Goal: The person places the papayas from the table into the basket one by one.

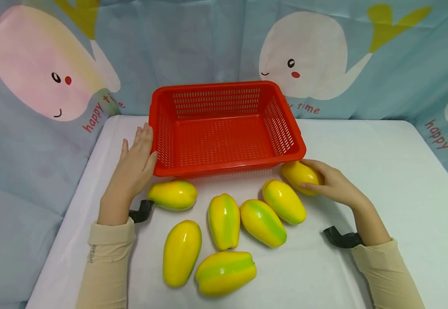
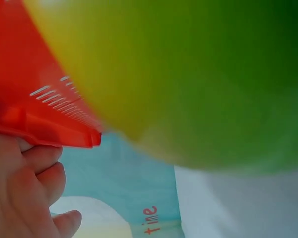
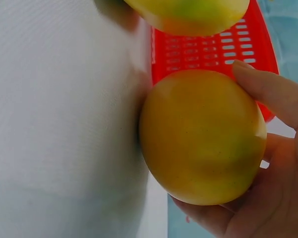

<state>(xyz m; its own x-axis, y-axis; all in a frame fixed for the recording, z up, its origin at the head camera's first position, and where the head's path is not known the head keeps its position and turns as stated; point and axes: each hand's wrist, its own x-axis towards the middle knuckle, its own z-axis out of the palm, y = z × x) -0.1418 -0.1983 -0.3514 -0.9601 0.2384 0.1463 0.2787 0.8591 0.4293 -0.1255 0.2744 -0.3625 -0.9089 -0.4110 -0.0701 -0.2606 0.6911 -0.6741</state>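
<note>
My right hand (image 1: 333,182) grips a yellow papaya (image 1: 300,177) close to the front right corner of the red plastic basket (image 1: 227,165). Seen from the right wrist, the thumb and fingers wrap round the papaya (image 3: 201,139), which lies low against the white cloth. At the basket's left side, my left hand (image 1: 132,167) rests with fairly straight fingers along the rim. Just right of the left wrist lies another papaya (image 1: 173,195), which fills much of the left wrist view. The basket holds nothing and its slotted floor shows.
Several more yellow-green papayas lie in front of the basket, among them one upright in view (image 1: 224,221) and one near the front (image 1: 225,273). A blue curtain (image 1: 193,47) with whale prints hangs behind the white table (image 1: 370,163). Black wrist mounts (image 1: 341,238) stick out inward.
</note>
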